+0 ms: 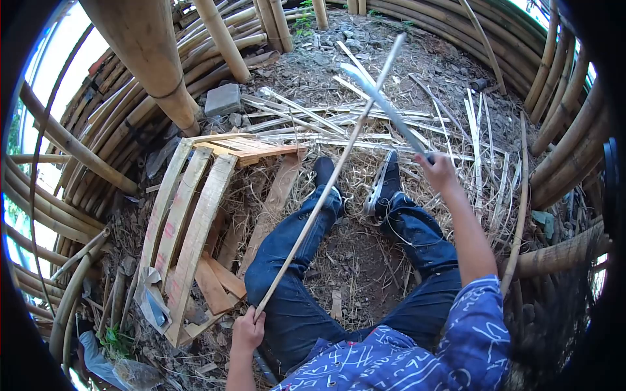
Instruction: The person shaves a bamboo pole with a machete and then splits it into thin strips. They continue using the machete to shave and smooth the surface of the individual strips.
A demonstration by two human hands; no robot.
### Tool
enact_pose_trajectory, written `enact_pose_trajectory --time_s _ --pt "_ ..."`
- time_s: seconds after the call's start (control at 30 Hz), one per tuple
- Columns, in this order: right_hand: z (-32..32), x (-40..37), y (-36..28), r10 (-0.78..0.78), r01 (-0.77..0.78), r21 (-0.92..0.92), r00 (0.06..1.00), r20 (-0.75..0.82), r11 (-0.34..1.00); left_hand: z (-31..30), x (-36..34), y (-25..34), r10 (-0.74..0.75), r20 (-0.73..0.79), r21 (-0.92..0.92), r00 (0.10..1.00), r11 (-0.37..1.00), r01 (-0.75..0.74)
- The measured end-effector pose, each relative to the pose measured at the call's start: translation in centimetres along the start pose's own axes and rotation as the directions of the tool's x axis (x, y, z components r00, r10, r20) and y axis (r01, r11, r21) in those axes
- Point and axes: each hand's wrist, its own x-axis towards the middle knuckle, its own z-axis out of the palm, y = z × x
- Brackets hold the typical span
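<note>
My left hand [248, 330] is closed on the lower end of a long, thin bamboo strip [313, 215], which slants up and away to the right over my left leg. My right hand [438, 172] grips the dark handle of a long blade [393, 115]. The blade points up and to the left, and its middle part crosses the bamboo strip near the strip's upper half. Whether blade and strip touch cannot be told.
A wooden slatted crate [195, 225] stands at my left. Split bamboo strips [326, 120] and shavings litter the ground ahead, with a grey block [223, 100] behind. A thick bamboo post [140, 52] rises at upper left; bamboo poles [561, 260] line the right.
</note>
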Motion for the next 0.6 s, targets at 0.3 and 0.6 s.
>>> enact_pose_trajectory --time_s 0.3,0.6 --pt "11.4 -17.1 -7.7 -0.242 0.189 0.279 0.956 0.168 0.941 0.8 -0.7 0.6 0.080 -0.083 -0.162 0.993 0.982 -0.093" --pt "13.3 -26.2 -10.2 -0.160 0.034 0.311 0.906 0.391 0.950 3.3 -1.4 -0.6 0.057 -0.317 -0.120 0.947 0.988 -0.099"
